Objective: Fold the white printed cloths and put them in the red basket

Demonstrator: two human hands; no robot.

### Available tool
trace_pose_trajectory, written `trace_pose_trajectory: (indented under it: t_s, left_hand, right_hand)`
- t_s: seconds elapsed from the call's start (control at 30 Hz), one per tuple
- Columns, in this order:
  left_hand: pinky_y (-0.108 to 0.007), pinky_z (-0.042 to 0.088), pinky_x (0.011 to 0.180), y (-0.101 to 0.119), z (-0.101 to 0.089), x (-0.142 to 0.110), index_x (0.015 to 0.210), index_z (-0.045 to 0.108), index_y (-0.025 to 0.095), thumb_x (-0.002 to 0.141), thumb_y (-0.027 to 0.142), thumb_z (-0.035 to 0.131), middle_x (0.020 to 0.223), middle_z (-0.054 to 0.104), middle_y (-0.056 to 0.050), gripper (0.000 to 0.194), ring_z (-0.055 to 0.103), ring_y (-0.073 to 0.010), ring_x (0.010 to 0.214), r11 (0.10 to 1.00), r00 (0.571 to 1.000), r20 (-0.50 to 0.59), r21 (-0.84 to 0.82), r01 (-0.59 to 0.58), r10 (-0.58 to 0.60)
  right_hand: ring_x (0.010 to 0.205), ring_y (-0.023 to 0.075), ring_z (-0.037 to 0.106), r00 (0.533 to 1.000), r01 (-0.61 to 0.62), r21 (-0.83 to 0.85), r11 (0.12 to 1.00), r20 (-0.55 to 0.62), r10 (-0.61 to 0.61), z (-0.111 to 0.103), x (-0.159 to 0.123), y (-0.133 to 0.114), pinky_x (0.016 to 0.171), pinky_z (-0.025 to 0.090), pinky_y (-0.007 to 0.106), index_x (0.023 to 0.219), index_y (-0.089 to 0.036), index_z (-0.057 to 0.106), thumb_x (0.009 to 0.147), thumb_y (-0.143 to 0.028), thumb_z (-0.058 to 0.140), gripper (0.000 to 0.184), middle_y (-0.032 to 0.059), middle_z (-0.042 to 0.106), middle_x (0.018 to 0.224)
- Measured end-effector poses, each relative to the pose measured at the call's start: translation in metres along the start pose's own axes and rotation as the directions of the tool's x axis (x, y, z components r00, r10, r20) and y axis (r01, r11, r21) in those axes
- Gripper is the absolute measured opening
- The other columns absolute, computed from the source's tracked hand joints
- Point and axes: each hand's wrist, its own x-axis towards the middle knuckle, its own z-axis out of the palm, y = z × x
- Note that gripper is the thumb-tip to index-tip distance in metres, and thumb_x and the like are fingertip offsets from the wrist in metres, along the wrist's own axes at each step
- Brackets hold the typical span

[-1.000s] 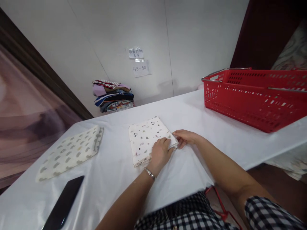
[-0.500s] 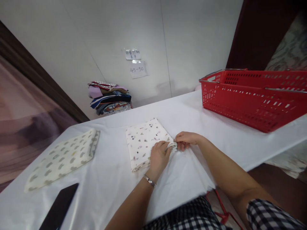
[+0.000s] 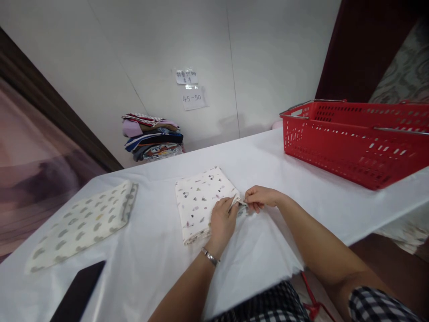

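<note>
A folded white cloth with small scattered prints lies flat in the middle of the table. My left hand, a metal bracelet at its wrist, rests on the cloth's near right corner, the fingers closed on the fabric edge. At that same corner my right hand pinches the outer edge of the cloth between thumb and fingers. Between the two hands the corner layers are slightly lifted and parted. A second folded cloth, cream with grey shapes, lies to the left, apart from both hands.
A red plastic basket with metal handles stands at the right of the white-covered table. A dark flat object lies at the near left. A pile of folded fabrics sits beyond the far edge, under paper signs on the wall.
The corner of the cloth between my hands is lifted and opened a little more. Both hands stay almost in place; the view has shifted slightly.
</note>
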Motion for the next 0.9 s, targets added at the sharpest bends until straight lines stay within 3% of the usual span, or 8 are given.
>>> trace_pose_trajectory:
  t_s: [0.23,0.37,0.53,0.63,0.77,0.9]
  left_hand:
    - [-0.036,0.043,0.085,-0.005,0.001,-0.003,0.1,0.065,0.025,0.084,0.032,0.053,0.102,0.065,-0.003,0.021,0.055,-0.0186,0.095,0.999,0.998,0.064,0.049,-0.015,0.012]
    - [-0.033,0.043,0.082,-0.004,-0.001,-0.001,0.092,0.067,0.024,0.089,0.034,0.045,0.094,0.066,-0.002,0.024,0.056,-0.0166,0.09,0.997,0.998,0.057,-0.071,0.017,-0.013]
    - [-0.029,0.044,0.07,0.003,-0.007,0.003,0.072,0.062,0.02,0.092,0.037,0.037,0.077,0.063,-0.001,0.036,0.055,-0.0142,0.074,0.989,0.996,-0.018,-0.119,0.087,-0.089]
    - [-0.032,0.043,0.076,0.007,-0.003,0.001,0.08,0.063,0.021,0.092,0.033,0.037,0.085,0.064,-0.002,0.031,0.055,-0.0161,0.083,1.0,1.0,-0.026,-0.014,0.013,-0.013]
    - [-0.038,0.041,0.082,0.007,0.009,-0.007,0.098,0.061,0.023,0.088,0.027,0.046,0.101,0.062,-0.005,0.018,0.053,-0.0209,0.094,0.966,0.99,0.094,0.228,-0.125,0.106]
    - [-0.041,0.041,0.084,0.005,0.013,-0.012,0.106,0.056,0.023,0.085,0.024,0.051,0.103,0.06,-0.005,0.021,0.052,-0.0228,0.097,0.932,0.978,0.166,0.316,-0.175,0.127]
  right_hand:
    - [0.039,0.0074,0.055,0.999,-0.036,-0.049,0.998,-0.011,0.036,-0.002,0.002,0.003,0.032,0.027,0.015,0.065,-0.016,0.054,0.071,-0.023,0.055,0.009,-0.0014,0.064,0.055]
    - [0.041,0.0078,0.056,0.999,-0.039,-0.025,0.999,-0.001,0.039,-0.001,0.0,0.002,0.032,0.027,0.015,0.069,-0.016,0.054,0.072,-0.033,0.061,0.019,0.0004,0.067,0.06]
    - [0.039,0.0075,0.054,0.999,-0.039,-0.058,0.998,0.0,0.039,0.002,0.002,0.003,0.032,0.028,0.015,0.063,-0.017,0.052,0.069,-0.028,0.06,0.015,-0.0029,0.061,0.05]
    - [0.036,0.0071,0.052,1.0,-0.022,-0.059,0.998,-0.024,0.02,0.004,0.006,0.006,0.031,0.027,0.015,0.061,-0.017,0.05,0.067,-0.023,0.056,0.01,-0.0037,0.059,0.047]
    - [0.037,0.0072,0.053,1.0,-0.022,-0.024,0.999,-0.016,0.022,0.002,0.008,0.011,0.03,0.025,0.015,0.063,-0.017,0.052,0.064,-0.017,0.051,0.001,-0.0035,0.061,0.049]
    - [0.039,0.0081,0.056,0.997,-0.053,-0.019,0.998,0.05,0.054,-0.002,0.006,0.012,0.03,0.027,0.015,0.067,-0.017,0.053,0.067,-0.02,0.051,0.004,-0.0005,0.066,0.058]
